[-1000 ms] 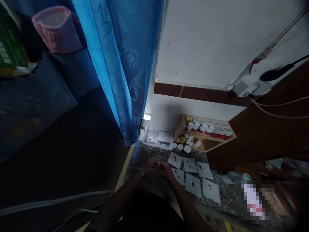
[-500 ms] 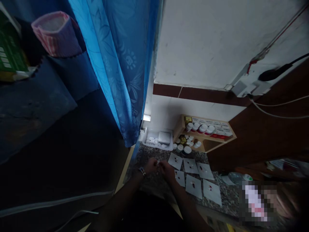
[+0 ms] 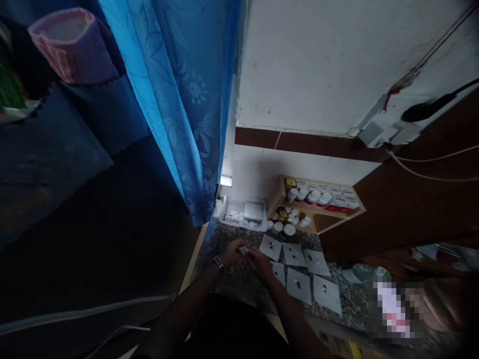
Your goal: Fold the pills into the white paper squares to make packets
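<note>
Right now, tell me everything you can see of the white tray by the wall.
The white plastic tray is shallow and rectangular, with a raised rim. It sits on the speckled granite counter, close to the tiled wall. Small white pieces lie loose inside it, beside a flat, pale square item. No hand touches it.

My left hand [image 3: 232, 253], a watch [image 3: 218, 263] on its wrist, and my right hand [image 3: 260, 264] pinch a small pale piece [image 3: 243, 250] between them. Just beside them, six white paper squares [image 3: 298, 285] with pills [image 3: 298, 282] on each lie on the granite counter [image 3: 243, 284]. Beyond stand a white tray [image 3: 239, 227] and a wooden shelf [image 3: 337, 212] of white-capped bottles [image 3: 313, 198].
</note>
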A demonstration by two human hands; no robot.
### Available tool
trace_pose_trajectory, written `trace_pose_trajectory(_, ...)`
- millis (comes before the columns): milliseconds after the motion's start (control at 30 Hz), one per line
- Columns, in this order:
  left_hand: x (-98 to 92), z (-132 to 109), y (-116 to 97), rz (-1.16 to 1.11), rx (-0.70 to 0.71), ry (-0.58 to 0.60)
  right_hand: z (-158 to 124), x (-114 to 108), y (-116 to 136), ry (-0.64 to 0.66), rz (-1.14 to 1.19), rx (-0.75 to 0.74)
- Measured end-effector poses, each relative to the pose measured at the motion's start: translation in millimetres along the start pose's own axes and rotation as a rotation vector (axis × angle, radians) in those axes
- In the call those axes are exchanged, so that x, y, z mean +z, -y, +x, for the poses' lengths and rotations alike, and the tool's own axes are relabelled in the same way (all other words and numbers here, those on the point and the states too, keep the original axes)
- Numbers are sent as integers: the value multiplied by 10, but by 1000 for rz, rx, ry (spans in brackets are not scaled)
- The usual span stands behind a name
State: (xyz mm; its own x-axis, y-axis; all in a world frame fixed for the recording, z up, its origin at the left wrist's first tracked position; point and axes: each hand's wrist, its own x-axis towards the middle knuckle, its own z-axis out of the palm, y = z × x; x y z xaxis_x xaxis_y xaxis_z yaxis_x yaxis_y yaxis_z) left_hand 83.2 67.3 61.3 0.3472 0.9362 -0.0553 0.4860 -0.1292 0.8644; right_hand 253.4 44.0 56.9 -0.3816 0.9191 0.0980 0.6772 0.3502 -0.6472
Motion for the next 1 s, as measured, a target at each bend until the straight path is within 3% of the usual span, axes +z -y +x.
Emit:
trace_pose_trajectory(133, -22, 27, 34, 146, 100, 113, -5, 16, 20, 29, -85, -7)
trace_pose_trajectory(300, -35, 57, 115, 258, 79, 176, -16, 37, 59, 39, -143, 8)
trace_pose_trajectory(433, -33, 36, 92, 216, 52, 135, -1, 73, 20, -7, -44, 23)
trace_pose_trajectory(700, 24, 7, -26, -2, -90, -97, 76, 244, -57, -150, 478, 227)
trace_pose_trajectory(900, 53, -6, -32, 92, -32, -101, 60, 179, -6, -178, 367, 168)
trace_pose_trajectory(1000, 64, -12, -32, 99, -68, -129, 49, 158, 31, -187, 351, 174)
